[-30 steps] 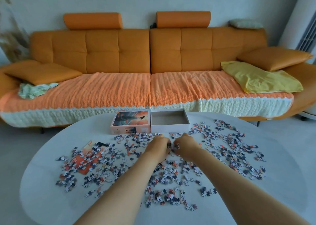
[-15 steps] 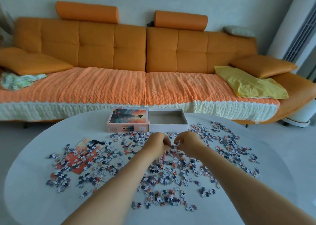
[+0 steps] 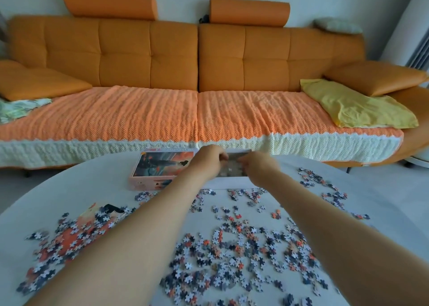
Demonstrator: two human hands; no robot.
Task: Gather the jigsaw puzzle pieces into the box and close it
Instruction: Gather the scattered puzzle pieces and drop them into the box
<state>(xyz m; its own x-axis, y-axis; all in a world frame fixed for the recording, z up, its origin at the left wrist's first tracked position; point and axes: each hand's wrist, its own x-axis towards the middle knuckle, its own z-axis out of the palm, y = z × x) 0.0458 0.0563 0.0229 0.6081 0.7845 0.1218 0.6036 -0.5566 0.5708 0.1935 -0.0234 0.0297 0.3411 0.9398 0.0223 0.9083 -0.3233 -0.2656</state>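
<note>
Reaching to twelve o'clock, we hold our left hand (image 3: 209, 160) and right hand (image 3: 258, 167) side by side over the open box (image 3: 229, 184) at the tabletop's (image 3: 92, 189) far edge. Their fingers are curled, but we cannot tell whether they enclose pieces. The loose puzzle pieces (image 3: 232, 247) lie at six o'clock, nearer us. The lid (image 3: 160, 166) sits just beside the box at its nine o'clock, closest to our left hand.

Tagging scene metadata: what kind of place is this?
Most likely a home living room: a long orange sofa with a knitted throw and a yellow cloth on it, and in front a round white table strewn with jigsaw pieces.
</note>
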